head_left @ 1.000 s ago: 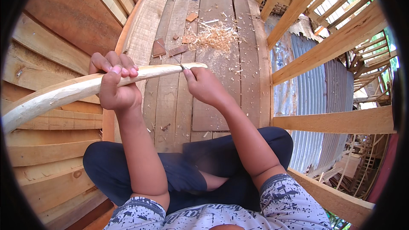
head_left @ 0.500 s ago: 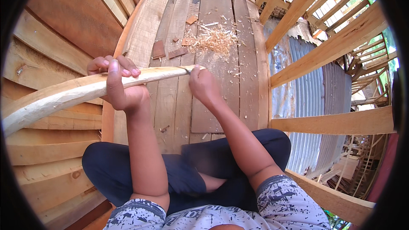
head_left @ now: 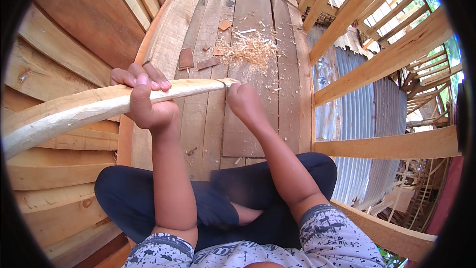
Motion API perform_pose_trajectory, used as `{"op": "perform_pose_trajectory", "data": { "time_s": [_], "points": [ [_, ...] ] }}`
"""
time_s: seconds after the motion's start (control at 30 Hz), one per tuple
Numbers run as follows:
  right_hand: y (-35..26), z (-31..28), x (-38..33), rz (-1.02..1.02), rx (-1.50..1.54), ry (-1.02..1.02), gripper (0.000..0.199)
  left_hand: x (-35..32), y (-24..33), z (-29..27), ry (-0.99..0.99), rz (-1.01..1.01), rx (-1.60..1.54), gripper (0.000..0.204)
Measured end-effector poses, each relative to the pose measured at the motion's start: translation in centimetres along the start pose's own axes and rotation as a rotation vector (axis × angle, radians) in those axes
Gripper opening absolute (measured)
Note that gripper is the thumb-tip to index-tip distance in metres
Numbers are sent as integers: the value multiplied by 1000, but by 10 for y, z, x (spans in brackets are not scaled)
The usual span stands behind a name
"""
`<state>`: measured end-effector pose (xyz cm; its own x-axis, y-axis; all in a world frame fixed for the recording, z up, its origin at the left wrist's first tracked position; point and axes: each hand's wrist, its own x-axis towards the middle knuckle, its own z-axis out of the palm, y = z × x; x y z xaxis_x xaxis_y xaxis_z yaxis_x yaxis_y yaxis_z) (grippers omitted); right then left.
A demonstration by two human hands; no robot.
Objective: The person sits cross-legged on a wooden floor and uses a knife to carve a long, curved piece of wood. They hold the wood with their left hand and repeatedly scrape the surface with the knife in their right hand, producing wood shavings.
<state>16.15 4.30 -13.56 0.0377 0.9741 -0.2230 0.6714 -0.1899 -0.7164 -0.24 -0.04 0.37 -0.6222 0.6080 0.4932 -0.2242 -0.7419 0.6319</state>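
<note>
We have a pale curved wood piece (head_left: 106,103) running from beyond the left fingers, off toward the left edge of view, through that hand to a narrow tip just beside the right fingers. A thin dark blade (head_left: 226,85) lies across the wood at that tip, right next to the right thumb. We see the left hand (head_left: 150,94) raised in front of the body, forearm nearly upright in view, wrist bent back; its fingers curl over the top of the wood, thumb along the near face, so the grip is closed around it. The right hand (head_left: 243,100) reaches forward and slightly inward, fingers folded into a fist on the blade; we can't see the part inside the fist. Below the hands, dark trousers (head_left: 124,193) on crossed legs. Past the right fingers, a plank floor (head_left: 198,129) carries a heap of shavings (head_left: 250,50), with small brown offcuts (head_left: 186,59) between heap and left fingers. Left of the left fingers, a board wall (head_left: 64,161); right of the right fingers, wooden rails (head_left: 386,143) and corrugated metal sheets (head_left: 354,114) beyond.
</note>
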Motion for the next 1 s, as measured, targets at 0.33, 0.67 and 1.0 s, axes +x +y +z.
{"op": "perform_pose_trajectory", "data": {
  "time_s": [0.33,0.67,1.0],
  "points": [
    [13,-11,10,43,-180,-96,60,-1,4,-5,-46,-26,-3,20],
    [31,4,17,61,64,-95,55,-3,1,10,113,13,80,18],
    [-36,-11,-24,-88,45,-15,57,-6,2,12,254,37,182,19]
  ]
}}
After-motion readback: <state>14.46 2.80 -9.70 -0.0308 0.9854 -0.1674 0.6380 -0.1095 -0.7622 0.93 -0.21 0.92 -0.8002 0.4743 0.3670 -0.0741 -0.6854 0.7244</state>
